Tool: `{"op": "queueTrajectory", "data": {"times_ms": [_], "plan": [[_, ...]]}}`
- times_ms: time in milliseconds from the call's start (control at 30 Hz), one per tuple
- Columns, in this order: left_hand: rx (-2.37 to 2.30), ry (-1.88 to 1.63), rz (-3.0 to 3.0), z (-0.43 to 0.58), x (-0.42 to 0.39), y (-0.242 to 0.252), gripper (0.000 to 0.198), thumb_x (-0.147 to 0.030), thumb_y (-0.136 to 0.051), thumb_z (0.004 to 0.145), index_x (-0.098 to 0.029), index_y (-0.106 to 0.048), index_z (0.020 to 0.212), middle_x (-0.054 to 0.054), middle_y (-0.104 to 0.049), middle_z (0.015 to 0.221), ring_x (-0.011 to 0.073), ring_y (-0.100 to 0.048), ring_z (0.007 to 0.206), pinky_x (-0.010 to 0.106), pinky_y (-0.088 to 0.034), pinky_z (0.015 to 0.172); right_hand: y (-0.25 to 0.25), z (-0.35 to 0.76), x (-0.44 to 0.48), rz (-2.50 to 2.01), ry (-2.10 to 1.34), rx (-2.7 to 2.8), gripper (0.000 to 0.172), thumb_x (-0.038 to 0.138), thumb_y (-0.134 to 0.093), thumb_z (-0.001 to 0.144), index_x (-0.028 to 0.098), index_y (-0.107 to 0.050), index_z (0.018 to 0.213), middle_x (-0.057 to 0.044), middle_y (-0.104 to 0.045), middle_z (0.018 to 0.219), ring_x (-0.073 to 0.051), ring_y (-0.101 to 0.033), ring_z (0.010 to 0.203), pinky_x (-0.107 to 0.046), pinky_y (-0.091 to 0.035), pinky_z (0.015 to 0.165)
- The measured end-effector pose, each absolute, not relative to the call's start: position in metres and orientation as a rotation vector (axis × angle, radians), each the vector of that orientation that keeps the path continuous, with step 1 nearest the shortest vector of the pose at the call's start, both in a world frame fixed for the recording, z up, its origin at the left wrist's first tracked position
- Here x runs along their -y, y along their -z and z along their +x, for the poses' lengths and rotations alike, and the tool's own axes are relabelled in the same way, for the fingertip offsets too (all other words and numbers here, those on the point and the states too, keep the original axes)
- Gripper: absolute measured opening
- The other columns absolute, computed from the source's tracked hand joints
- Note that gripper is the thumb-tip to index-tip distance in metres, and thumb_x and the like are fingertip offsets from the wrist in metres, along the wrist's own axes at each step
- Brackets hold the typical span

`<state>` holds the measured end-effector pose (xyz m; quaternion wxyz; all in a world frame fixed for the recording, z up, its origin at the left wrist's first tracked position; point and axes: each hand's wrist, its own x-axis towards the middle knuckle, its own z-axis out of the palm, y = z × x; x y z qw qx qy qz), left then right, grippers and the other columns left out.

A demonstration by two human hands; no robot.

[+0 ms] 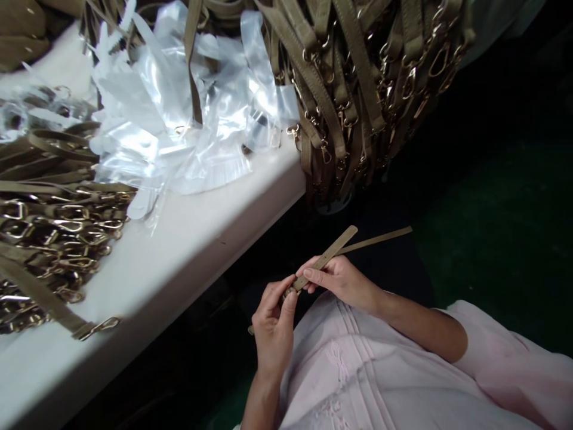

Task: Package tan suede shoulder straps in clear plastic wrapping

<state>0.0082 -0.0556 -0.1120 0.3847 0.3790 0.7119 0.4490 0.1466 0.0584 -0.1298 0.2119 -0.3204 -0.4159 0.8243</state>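
Over my lap, both hands grip one olive-brown strap point(333, 248) with small holes punched along it. My left hand point(274, 316) pinches its lower end, where a bit of metal, perhaps a buckle, shows between thumb and fingers. Just above, my right hand point(338, 278) holds the strap's flat part, thumb on top and fingers beneath. The rounded tip points up and to the right. A narrower length of strap point(380, 240) reaches out to the right behind my right hand.
A white table point(215, 221) runs diagonally at left. On it lie clear plastic bags point(179, 113) and a pile of straps with gold clasps point(54, 239). More straps with gold hooks point(344, 83) hang over the far edge. One strap with a clasp point(58, 307) lies near the front edge.
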Motion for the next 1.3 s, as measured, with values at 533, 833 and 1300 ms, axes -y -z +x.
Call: {"op": "queueTrajectory", "data": {"times_ms": [533,833,1300], "plan": [[-1.755,-1.174,0.806,-0.003,0.049,0.114,0.020,-0.028,-0.071,0.084,-0.024,-0.075,0.103,0.004,-0.068,0.098,0.0168,-0.062,0.091,0.025,-0.049,0.078,0.129,0.145,-0.051,-0.914,-2.181,1.320,0.045,0.054,-0.064,0.087,0.011,-0.075,0.091,-0.010,-0.074,0.087,-0.020,-0.071,0.082,-0.034,-0.060,0.079],[-1.828,-1.176,0.747,-0.004,0.048,0.119,0.018,-0.028,-0.075,0.079,-0.021,-0.076,0.096,0.004,-0.069,0.091,0.0158,-0.063,0.085,0.024,-0.050,0.074,0.124,0.141,-0.038,-0.721,-1.599,1.725,0.019,0.028,-0.059,0.096,0.018,-0.076,0.097,-0.006,-0.070,0.092,-0.017,-0.065,0.088,-0.030,-0.055,0.077],[-2.098,-1.460,0.905,0.032,0.046,0.131,0.025,-0.026,-0.071,0.082,-0.024,-0.074,0.107,0.004,-0.068,0.096,0.0167,-0.065,0.086,0.027,-0.053,0.077,0.127,0.140,-0.022,-0.806,-1.537,1.552,0.018,0.022,-0.067,0.091,0.025,-0.076,0.106,-0.005,-0.070,0.092,-0.018,-0.067,0.087,-0.031,-0.059,0.077]]}}
